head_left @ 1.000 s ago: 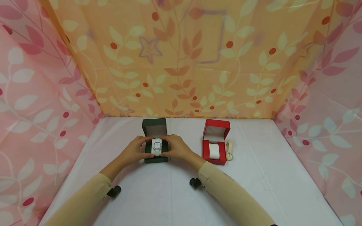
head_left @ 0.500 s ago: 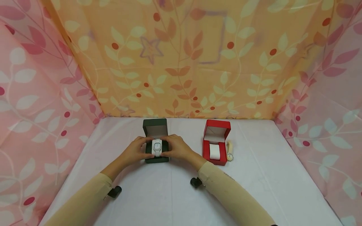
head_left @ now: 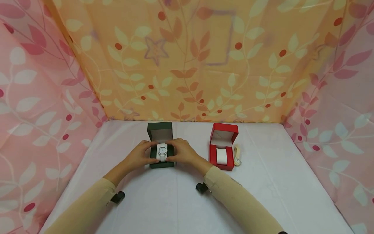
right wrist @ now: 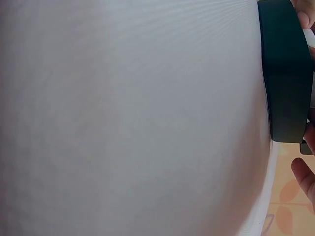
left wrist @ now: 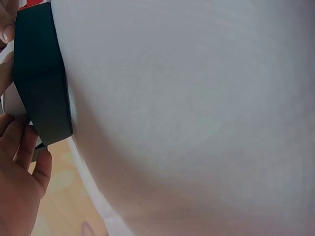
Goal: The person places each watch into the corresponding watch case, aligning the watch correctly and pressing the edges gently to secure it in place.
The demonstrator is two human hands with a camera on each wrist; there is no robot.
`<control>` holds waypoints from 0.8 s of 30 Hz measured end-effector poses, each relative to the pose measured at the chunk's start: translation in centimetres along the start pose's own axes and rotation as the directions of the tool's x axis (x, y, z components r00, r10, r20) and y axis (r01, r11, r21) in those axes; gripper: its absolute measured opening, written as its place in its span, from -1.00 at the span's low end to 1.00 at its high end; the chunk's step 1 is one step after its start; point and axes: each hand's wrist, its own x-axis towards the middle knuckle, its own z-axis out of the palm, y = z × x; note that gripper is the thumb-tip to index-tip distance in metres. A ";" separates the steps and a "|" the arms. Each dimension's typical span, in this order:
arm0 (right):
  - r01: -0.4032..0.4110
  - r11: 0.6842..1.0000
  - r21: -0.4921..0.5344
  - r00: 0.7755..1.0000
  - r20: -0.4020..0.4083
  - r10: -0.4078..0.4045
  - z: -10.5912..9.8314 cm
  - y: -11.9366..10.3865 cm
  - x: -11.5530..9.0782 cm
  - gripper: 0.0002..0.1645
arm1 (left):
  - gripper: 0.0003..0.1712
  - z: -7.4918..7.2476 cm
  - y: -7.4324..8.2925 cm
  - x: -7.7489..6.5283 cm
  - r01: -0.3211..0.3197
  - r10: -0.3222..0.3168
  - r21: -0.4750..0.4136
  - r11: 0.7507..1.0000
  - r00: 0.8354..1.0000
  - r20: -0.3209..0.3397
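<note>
In the head view a white wristwatch (head_left: 162, 150) with a squarish dial sits in the lower half of an open dark green watch box (head_left: 160, 126). My left hand (head_left: 138, 156) pinches the watch from its left side, thumb at the lower edge and fingers at the upper. From the right side my right hand (head_left: 184, 152) holds it the same way. Both wrist views show the green box's outer wall, with the left hand (left wrist: 17, 182) and the right hand (right wrist: 306, 179) partly cut off by the frame edges. The box wall hides most of the watch there.
Right of the hands stands an open red watch box (head_left: 212, 157) with a white cushion (head_left: 221, 156) inside. A second watch with a cream strap (head_left: 237, 156) lies along its right side. White cloth (head_left: 163, 201) covers the table, and floral curtains (head_left: 187, 65) enclose it.
Hands, watch and boxes keep nearly the same places. The whole head view shifts only slightly.
</note>
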 end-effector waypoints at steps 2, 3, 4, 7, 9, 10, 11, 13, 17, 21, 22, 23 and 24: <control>-0.002 1.000 -0.006 1.000 0.003 0.002 0.0 0.0 0.0 -0.11 | -0.09 0.0 0.1 0.0 -0.001 0.001 0.005 1.000 1.000 0.002; -0.003 1.000 -0.007 1.000 0.003 0.003 0.0 -0.1 0.0 -0.11 | -0.09 -0.1 0.1 0.0 0.000 0.000 0.004 1.000 1.000 0.003; -0.002 1.000 -0.007 1.000 0.002 0.002 -0.1 -0.1 0.0 -0.12 | -0.09 -0.1 0.2 0.0 0.002 -0.002 0.006 1.000 1.000 0.004; -0.004 1.000 -0.006 1.000 0.003 0.004 -0.2 -0.2 0.0 -0.13 | -0.10 -0.1 0.2 0.0 0.005 -0.005 0.012 1.000 1.000 0.005; -0.003 1.000 -0.005 1.000 0.001 0.003 -0.3 -0.3 0.0 -0.14 | -0.11 -0.1 0.3 0.1 0.003 -0.004 0.018 1.000 1.000 0.004; -0.002 1.000 -0.008 1.000 0.002 0.002 -0.3 -0.3 0.1 -0.14 | -0.11 -0.1 0.4 0.0 0.003 -0.003 0.020 1.000 1.000 0.002; -0.002 1.000 -0.014 1.000 0.003 0.002 -0.4 -0.4 0.1 -0.14 | -0.11 -0.1 0.4 0.1 0.005 -0.005 0.021 1.000 1.000 0.002; 0.002 1.000 -0.022 1.000 0.004 -0.002 -0.4 -0.5 0.1 -0.15 | -0.12 0.0 0.5 0.1 0.009 -0.009 0.022 1.000 1.000 0.002; 0.014 1.000 -0.026 1.000 0.002 -0.014 -0.4 -0.5 0.1 -0.16 | -0.14 0.0 0.5 0.0 0.009 -0.010 0.033 0.999 1.000 0.006; 0.024 0.999 -0.035 1.000 0.003 -0.024 -0.2 -0.4 0.1 -0.19 | -0.17 0.0 0.7 -0.2 -0.008 0.009 0.046 0.999 1.000 -0.006; 0.025 0.999 -0.036 1.000 0.002 -0.025 -0.2 -0.3 0.1 -0.20 | -0.17 0.0 0.7 -0.2 -0.010 0.010 0.048 0.999 1.000 -0.010; 0.027 0.999 -0.038 1.000 0.002 -0.027 -0.1 -0.3 0.1 -0.21 | -0.18 0.0 0.7 -0.2 -0.010 0.011 0.047 0.999 1.000 -0.012; 0.028 0.999 -0.038 1.000 0.000 -0.028 -0.1 -0.3 0.1 -0.22 | -0.18 0.1 0.8 -0.2 -0.009 0.010 0.045 0.999 1.000 -0.015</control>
